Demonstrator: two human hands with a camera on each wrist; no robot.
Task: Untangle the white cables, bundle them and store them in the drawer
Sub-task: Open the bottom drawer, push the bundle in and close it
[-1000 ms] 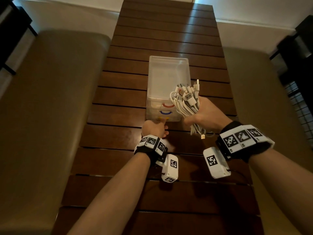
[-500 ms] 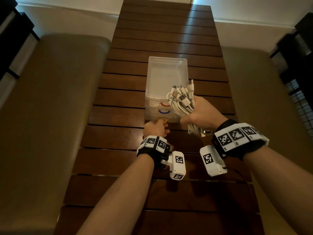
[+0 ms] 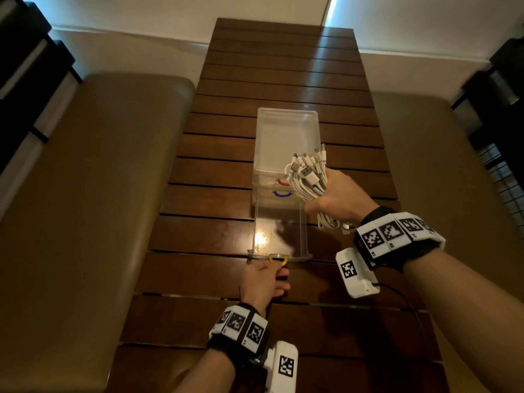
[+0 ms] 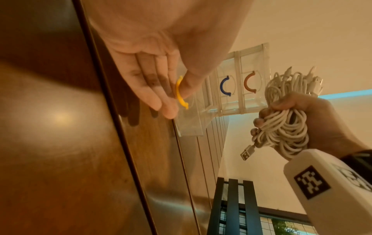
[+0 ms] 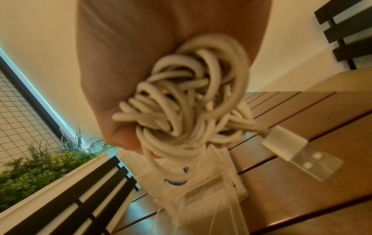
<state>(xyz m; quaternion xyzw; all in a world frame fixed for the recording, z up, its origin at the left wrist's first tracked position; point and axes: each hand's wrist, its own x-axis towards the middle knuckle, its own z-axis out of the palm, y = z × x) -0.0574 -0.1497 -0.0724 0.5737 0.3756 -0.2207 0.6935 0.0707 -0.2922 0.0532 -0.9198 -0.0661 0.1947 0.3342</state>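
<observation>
Left hand (image 3: 265, 282) is pinching the yellow handle (image 3: 278, 258) of the bottom drawer (image 3: 279, 234), which is sitting pulled out toward 6 o'clock from the clear drawer unit (image 3: 286, 143) on the wooden table (image 3: 198, 236). Right hand (image 3: 338, 198) is gripping the cable bundle (image 3: 307, 180) tight at about 3 o'clock of the unit, above the open drawer's right edge, plug ends sticking up at 12 and one USB plug (image 4: 247, 152) dangling at 6. Blue handle (image 4: 225, 85) and red handle (image 4: 249, 81) drawers above are sitting closed.
</observation>
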